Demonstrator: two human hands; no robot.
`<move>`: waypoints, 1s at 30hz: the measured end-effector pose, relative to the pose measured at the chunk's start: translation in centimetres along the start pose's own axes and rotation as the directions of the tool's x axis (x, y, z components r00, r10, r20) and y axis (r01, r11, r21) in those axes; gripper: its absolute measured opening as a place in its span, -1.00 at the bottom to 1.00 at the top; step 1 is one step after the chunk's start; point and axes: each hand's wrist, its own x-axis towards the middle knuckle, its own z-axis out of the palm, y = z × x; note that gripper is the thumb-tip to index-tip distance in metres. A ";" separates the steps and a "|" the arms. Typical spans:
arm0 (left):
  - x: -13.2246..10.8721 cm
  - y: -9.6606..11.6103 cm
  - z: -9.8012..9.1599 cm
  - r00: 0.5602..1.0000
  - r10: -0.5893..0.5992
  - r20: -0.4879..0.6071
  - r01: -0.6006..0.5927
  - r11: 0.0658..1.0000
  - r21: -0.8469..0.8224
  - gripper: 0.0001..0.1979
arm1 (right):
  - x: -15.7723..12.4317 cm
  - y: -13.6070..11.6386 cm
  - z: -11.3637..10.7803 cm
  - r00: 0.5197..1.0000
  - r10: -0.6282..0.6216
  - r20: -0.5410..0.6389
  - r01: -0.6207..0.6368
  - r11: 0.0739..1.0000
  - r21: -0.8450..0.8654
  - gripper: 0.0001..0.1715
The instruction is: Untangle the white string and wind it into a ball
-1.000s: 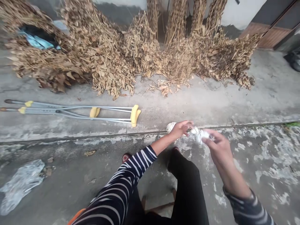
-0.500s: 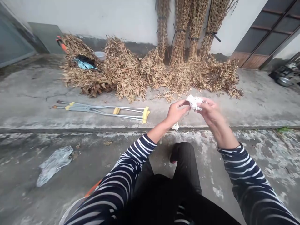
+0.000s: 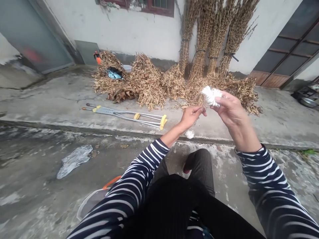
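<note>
In front of me my right hand (image 3: pixel 230 111) holds up a small white bundle (image 3: pixel 211 96), crumpled and crossed by thin dark lines, between thumb and fingers. My left hand (image 3: pixel 192 116) is just below and left of it, thumb and fingertips pinched together close to the bundle's lower edge. Whatever those fingertips grip is too thin to make out. Beneath the hands, a second small white wad (image 3: pixel 189 134) lies at the edge of the concrete step.
A pair of crutches (image 3: pixel 127 116) lies on the step (image 3: pixel 62 109). Dry leafy stalks (image 3: pixel 147 83) are heaped by the wall, with tied bundles (image 3: pixel 199 59) upright behind. A clear plastic bag (image 3: pixel 74 161) and an orange-handled container (image 3: pixel 92 200) are on my left.
My right hand has lifted the white bundle slightly up and right. My left hand has come away from the bundle's side to a pinch below it. The view has shifted left.
</note>
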 end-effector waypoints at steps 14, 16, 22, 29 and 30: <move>-3.2 3.6 -5.7 0.854 -0.282 0.437 0.347 0.935 -0.074 -0.79 | 0.9 7.8 -5.9 0.819 -0.415 0.396 0.540 0.325 -0.777 -0.78; -2.8 3.7 -6.1 0.841 -0.301 0.449 0.389 0.914 -0.117 -0.79 | 0.7 7.5 -6.2 0.820 -0.364 0.443 0.553 0.298 -0.778 -0.76; -0.9 3.3 -6.7 0.839 -0.343 0.422 0.404 0.913 -0.062 -0.80 | -1.0 5.9 -6.1 0.851 -0.047 0.523 0.500 0.380 -0.778 -0.77; 1.8 0.7 -7.4 0.802 -0.402 0.443 0.381 0.914 0.140 -0.75 | -3.6 4.6 -4.5 0.868 0.248 0.430 -0.023 0.885 -0.465 -0.43; 1.7 0.1 -7.2 0.781 -0.405 0.475 0.378 0.912 0.158 -0.74 | -3.8 4.6 -4.2 0.876 0.250 0.413 -0.071 0.913 -0.401 -0.33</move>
